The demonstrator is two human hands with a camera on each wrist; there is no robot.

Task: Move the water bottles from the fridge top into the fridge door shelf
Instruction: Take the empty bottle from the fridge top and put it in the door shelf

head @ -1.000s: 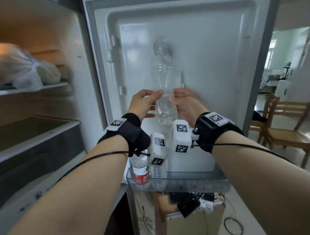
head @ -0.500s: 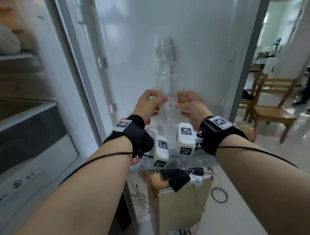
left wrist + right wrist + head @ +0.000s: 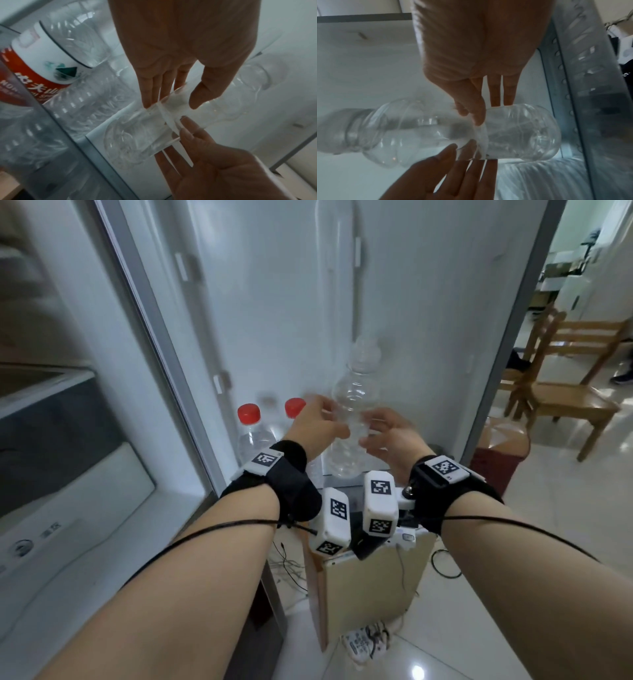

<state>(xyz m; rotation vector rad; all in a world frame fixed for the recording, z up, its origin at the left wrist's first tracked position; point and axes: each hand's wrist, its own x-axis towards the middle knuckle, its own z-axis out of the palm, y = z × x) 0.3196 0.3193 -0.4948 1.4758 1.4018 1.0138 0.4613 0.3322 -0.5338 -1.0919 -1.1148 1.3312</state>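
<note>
A clear, label-less water bottle (image 3: 352,392) stands upright at the inner side of the open fridge door, its base down in the door shelf (image 3: 56,135). My left hand (image 3: 318,422) and right hand (image 3: 387,433) flank its narrow waist with nearly straight fingers. In the left wrist view the left hand (image 3: 171,104) touches the bottle (image 3: 137,138) with fingertips and thumb. The right wrist view shows the right hand (image 3: 489,113) touching the bottle (image 3: 513,132) the same way. Two red-capped bottles (image 3: 249,412) stand in the shelf to the left, one with a red label (image 3: 42,65).
The fridge body with a dark drawer (image 3: 61,440) is at my left. Under the door stands a wooden box (image 3: 373,577) with cables and a shoe (image 3: 366,642) by it. A wooden chair (image 3: 561,392) and a red stool (image 3: 500,453) are at the right.
Both hands have brought the clear bottle down along the door into the shelf, beside the red-capped bottles. Their fingers have gone from curled round the bottle to nearly straight.
</note>
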